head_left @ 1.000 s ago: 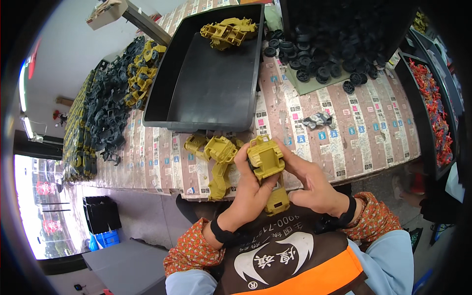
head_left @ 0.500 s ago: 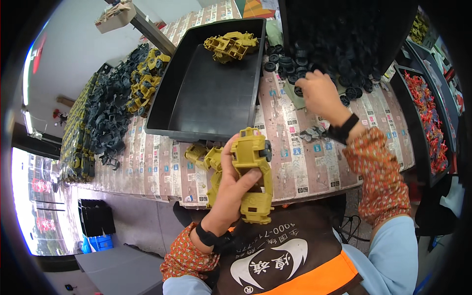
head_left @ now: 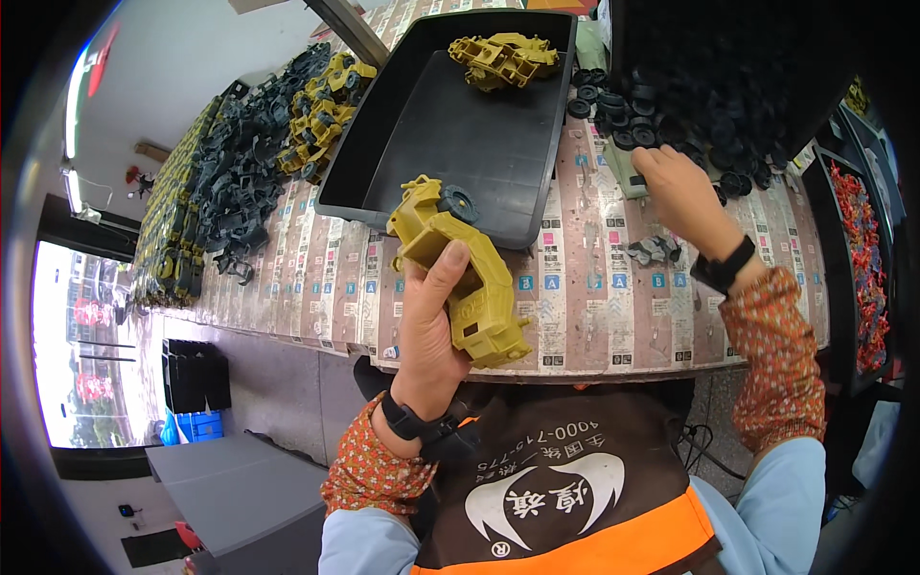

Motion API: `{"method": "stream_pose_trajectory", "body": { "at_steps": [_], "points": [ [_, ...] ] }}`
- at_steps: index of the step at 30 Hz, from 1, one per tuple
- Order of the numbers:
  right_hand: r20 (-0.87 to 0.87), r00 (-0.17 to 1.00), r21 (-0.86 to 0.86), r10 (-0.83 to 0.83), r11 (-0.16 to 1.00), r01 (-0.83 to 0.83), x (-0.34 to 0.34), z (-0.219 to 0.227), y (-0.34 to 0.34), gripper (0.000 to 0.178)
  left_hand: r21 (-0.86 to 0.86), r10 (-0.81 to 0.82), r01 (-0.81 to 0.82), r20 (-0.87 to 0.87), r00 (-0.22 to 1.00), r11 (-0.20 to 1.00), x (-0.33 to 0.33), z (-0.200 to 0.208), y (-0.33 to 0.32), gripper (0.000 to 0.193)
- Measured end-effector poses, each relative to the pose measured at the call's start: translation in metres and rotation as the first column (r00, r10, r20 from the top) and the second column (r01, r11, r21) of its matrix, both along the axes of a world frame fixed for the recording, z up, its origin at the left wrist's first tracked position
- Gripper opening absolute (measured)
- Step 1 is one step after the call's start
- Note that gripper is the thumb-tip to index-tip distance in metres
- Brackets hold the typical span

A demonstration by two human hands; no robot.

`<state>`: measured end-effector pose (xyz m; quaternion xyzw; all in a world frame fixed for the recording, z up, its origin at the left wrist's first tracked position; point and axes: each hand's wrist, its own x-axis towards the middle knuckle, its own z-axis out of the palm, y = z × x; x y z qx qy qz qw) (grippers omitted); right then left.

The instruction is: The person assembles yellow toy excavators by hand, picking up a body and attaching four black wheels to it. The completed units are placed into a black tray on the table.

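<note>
My left hand (head_left: 431, 321) is closed around a yellow plastic toy truck body (head_left: 484, 292), its thumb lying over the near side. The body is tilted, and a dark wheel (head_left: 458, 203) sits at its far end. Beyond it, my right hand (head_left: 678, 195) hovers at the near edge of a heap of loose black toy wheels (head_left: 640, 113). Its thumb and forefinger are pinched together; a small dark bit shows at the tips, too little to name. Below that hand, some grey pieces (head_left: 655, 250) lie on the paper-covered table.
A large black tray (head_left: 422, 129) holds several yellow toy bodies (head_left: 505, 59) at its far end. To the left are piles of yellow parts (head_left: 321, 115) and dark grey parts (head_left: 230, 158). A bin of red and purple parts (head_left: 858, 259) stands at far right.
The truck body has been turned and tilted in my left hand, rising toward the tray's near edge. My right hand has drawn slightly back from the wheels. The whole view has shifted.
</note>
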<state>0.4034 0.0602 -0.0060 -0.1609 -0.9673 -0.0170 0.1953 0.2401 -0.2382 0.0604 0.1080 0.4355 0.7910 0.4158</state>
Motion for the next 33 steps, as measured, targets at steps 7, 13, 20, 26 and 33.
{"method": "stream_pose_trajectory", "body": {
  "at_steps": [7,13,20,26,33],
  "points": [
    [-0.298,0.951,-0.924,-0.084,0.275,-0.265,0.003,0.042,-0.136,0.031,-0.007,0.056,-0.057,-0.117,0.992,0.998,0.005,-0.007,0.005,0.043],
    [-0.394,0.895,-0.917,-0.207,0.149,-0.369,-0.003,0.034,-0.188,0.023,0.063,0.166,-0.155,-0.244,0.956,0.986,0.012,-0.01,0.007,0.052],
    [-0.362,0.891,-0.916,-0.274,-0.074,-0.395,-0.002,0.034,-0.203,0.022,0.102,0.229,-0.207,-0.316,0.921,0.973,0.017,-0.012,0.001,0.067],
    [-0.342,0.883,-0.886,-0.321,-0.202,-0.417,-0.002,0.031,-0.204,0.021,0.093,0.264,-0.247,-0.353,0.898,0.965,0.022,-0.021,0.002,0.09],
    [-0.395,0.911,-0.913,-0.122,0.163,-0.374,0.005,0.035,-0.205,0.037,0.121,0.309,-0.286,-0.455,0.835,0.95,0.017,-0.028,0.001,0.094]
  ]
}}
